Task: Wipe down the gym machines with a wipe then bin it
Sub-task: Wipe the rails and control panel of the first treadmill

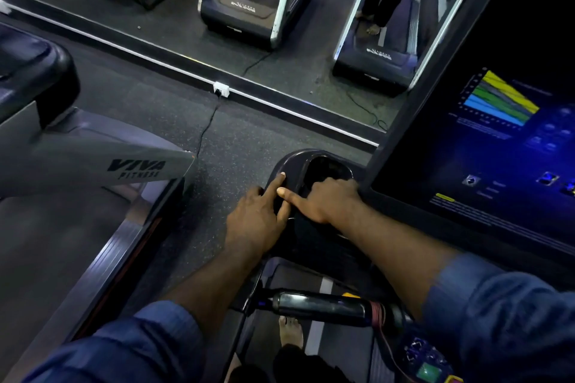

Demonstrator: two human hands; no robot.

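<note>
Item, centre of view: the glossy black plastic cup-holder tray [287, 165] on the treadmill you stand on, with both your hands on it. Your left hand [258, 221], at 7 o'clock of the tray, lies fairly flat and holds nothing that shows, its forefinger straight and pressing the tray's rim. Your right hand [329, 199], at 4 o'clock of the tray, points its thumb towards the left hand and bends its fingers down into the tray's dark well, out of sight. Whether they grip anything cannot be told. Item, the wipe: not visible anywhere; if you have it, it is probably under those right fingers. At 3 o'clock, the lit blue treadmill console screen [497, 140]. At 6 o'clock, a black cylindrical handlebar grip [323, 308]. At 9 o'clock, the grey arm of the neighbouring treadmill lettered VIVA FITNESS [93, 171]. At 12 o'clock, the wall mirror [186, 9]. No bin is in sight. Step in hand, by judgement: wiping out the cup holder, with the task well short of binning. The next move calls for sweeping the well and rim, then the console and grips.
</note>
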